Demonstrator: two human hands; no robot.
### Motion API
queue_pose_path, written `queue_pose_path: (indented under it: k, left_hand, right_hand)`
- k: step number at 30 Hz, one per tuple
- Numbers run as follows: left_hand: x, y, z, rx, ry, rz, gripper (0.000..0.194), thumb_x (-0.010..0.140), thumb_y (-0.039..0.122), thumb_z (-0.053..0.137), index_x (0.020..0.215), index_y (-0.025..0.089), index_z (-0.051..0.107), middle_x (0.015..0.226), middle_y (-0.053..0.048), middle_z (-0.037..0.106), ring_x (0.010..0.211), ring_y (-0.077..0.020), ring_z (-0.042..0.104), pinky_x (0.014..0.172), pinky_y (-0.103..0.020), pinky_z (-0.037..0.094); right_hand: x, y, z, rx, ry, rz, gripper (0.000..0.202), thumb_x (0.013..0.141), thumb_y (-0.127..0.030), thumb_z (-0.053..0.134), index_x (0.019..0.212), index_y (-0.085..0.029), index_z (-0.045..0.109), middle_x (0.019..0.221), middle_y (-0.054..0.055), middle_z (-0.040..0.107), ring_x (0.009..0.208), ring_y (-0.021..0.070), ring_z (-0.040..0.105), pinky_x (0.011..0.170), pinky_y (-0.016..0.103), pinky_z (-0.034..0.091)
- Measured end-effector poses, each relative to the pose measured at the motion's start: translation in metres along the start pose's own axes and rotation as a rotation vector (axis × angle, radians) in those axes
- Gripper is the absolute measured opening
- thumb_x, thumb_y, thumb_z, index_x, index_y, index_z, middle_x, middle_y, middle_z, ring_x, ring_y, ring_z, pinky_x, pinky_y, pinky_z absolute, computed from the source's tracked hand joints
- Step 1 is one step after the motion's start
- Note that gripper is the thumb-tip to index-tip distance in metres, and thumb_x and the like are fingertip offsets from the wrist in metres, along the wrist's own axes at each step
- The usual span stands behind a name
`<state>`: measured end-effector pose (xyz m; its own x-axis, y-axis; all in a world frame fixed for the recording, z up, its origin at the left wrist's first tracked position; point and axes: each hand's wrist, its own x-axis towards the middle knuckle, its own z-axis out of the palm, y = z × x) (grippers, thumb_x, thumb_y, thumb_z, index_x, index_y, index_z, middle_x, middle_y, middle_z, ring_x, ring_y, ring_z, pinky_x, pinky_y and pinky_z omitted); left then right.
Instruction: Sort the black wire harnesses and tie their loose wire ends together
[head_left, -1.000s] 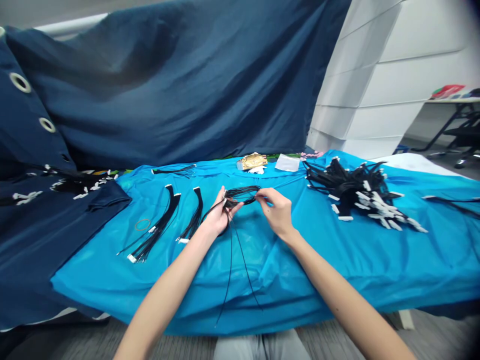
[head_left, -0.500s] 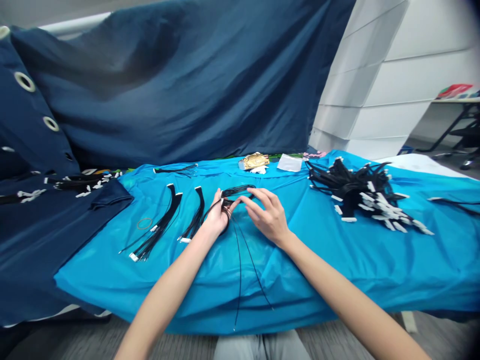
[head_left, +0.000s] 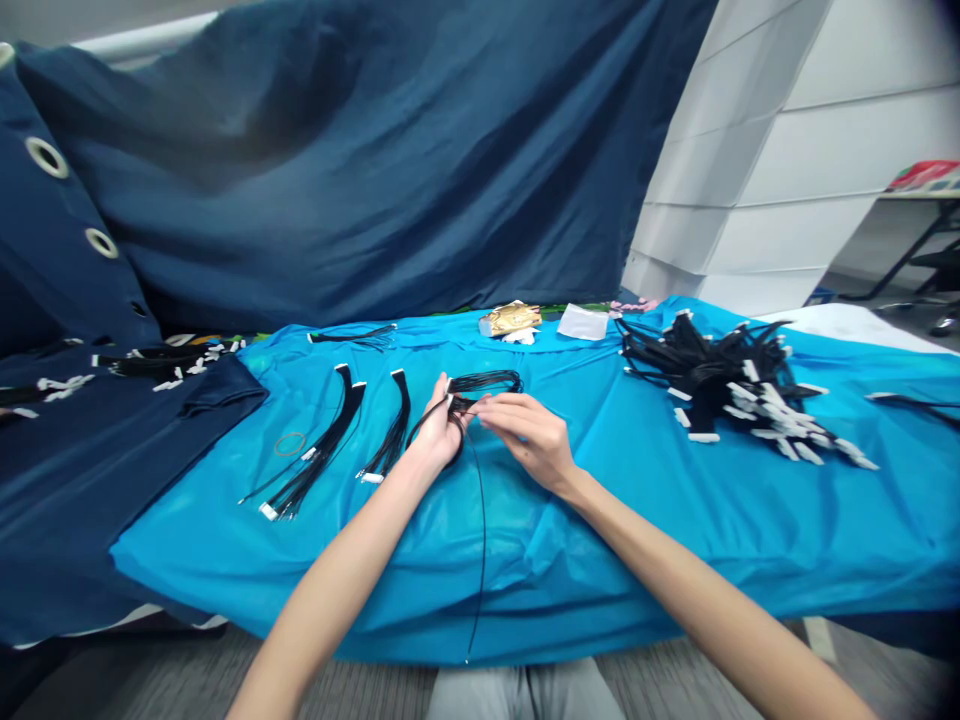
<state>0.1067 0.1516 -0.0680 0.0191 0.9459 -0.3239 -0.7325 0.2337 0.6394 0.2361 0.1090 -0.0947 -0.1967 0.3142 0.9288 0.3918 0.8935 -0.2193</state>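
Note:
My left hand [head_left: 439, 425] is closed on a black wire harness [head_left: 487, 381] with white connectors, its wires looping away to the right. One thin wire hangs from it toward the table's front edge. The fingers of my right hand [head_left: 529, 435] are pinched together at the harness, beside the left fingertips; they appear to hold a black wire, though the tip is hard to make out. To the left of my hands lie a short wire bundle [head_left: 394, 425] and a longer wire bundle [head_left: 322, 450], both with white connectors.
A large pile of black harnesses [head_left: 720, 375] lies on the blue cloth [head_left: 600, 540] at right. Gold packaging [head_left: 511, 318] and a white packet [head_left: 583, 322] sit at the back. A rubber band [head_left: 290, 444] lies at left. More harnesses [head_left: 169, 362] rest on the dark cloth.
Two wires hung down before; now one does. My right hand's fingers have drawn together and sit a little lower at the harness. My left hand has barely moved.

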Motion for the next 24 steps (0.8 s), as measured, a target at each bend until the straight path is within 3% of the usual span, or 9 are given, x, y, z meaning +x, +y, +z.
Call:
queue_pose_path:
  k: [5, 9, 12, 17, 20, 24]
  left_hand:
    - [0.002, -0.003, -0.003, 0.036, -0.088, 0.034, 0.016, 0.083, 0.024, 0.050, 0.071, 0.015, 0.053, 0.061, 0.001, 0.055, 0.056, -0.0098, 0.058, 0.072, -0.033, 0.053]
    - [0.001, -0.009, -0.005, 0.086, -0.130, 0.100, 0.013, 0.082, 0.024, 0.051, 0.072, 0.015, 0.053, 0.060, 0.001, 0.054, 0.056, -0.0110, 0.057, 0.076, -0.039, 0.052]
    - [-0.003, -0.013, -0.004, 0.114, -0.187, 0.158, 0.016, 0.082, 0.023, 0.052, 0.067, 0.016, 0.051, 0.054, 0.001, 0.052, 0.052, -0.0114, 0.055, 0.073, -0.039, 0.052]
    - [-0.011, -0.016, 0.000, 0.162, -0.249, 0.189, 0.025, 0.082, 0.032, 0.052, 0.063, 0.016, 0.053, 0.064, -0.003, 0.060, 0.058, -0.0136, 0.056, 0.062, -0.031, 0.051]
    - [-0.013, -0.017, 0.001, 0.198, -0.256, 0.242, 0.028, 0.082, 0.036, 0.052, 0.062, 0.016, 0.052, 0.060, -0.002, 0.057, 0.055, -0.0116, 0.054, 0.054, -0.024, 0.047]
    - [-0.014, -0.019, 0.001, 0.225, -0.244, 0.328, 0.033, 0.078, 0.043, 0.055, 0.061, 0.015, 0.049, 0.055, 0.001, 0.051, 0.047, -0.0081, 0.048, 0.043, -0.019, 0.037]
  right_hand:
    - [0.011, 0.001, -0.007, 0.452, 0.366, 0.633, 0.015, 0.076, -0.029, 0.062, 0.084, -0.017, 0.068, 0.085, 0.004, 0.066, 0.083, 0.0159, 0.063, 0.081, 0.032, 0.051]
    - [0.020, 0.010, -0.018, 0.646, 0.640, 0.774, 0.031, 0.074, -0.036, 0.063, 0.099, -0.018, 0.063, 0.075, 0.001, 0.059, 0.065, 0.0102, 0.059, 0.064, 0.028, 0.052]
    - [0.019, 0.010, -0.023, 0.394, 0.646, 0.680, 0.031, 0.080, -0.035, 0.056, 0.108, -0.021, 0.060, 0.079, 0.001, 0.056, 0.048, 0.0036, 0.046, 0.046, 0.020, 0.042]
    - [0.009, 0.000, -0.017, -0.181, 0.306, 0.251, 0.015, 0.082, -0.025, 0.055, 0.087, -0.020, 0.069, 0.069, 0.002, 0.057, 0.058, 0.0081, 0.051, 0.054, 0.021, 0.042]
    - [0.004, -0.002, -0.009, -0.280, 0.143, 0.082, 0.012, 0.081, -0.021, 0.056, 0.078, -0.017, 0.067, 0.063, 0.002, 0.057, 0.058, 0.0085, 0.050, 0.055, 0.021, 0.041]
    - [0.001, -0.002, -0.004, -0.349, 0.077, 0.011, 0.011, 0.079, -0.018, 0.057, 0.070, -0.015, 0.062, 0.060, 0.001, 0.056, 0.057, 0.0090, 0.047, 0.054, 0.022, 0.037]
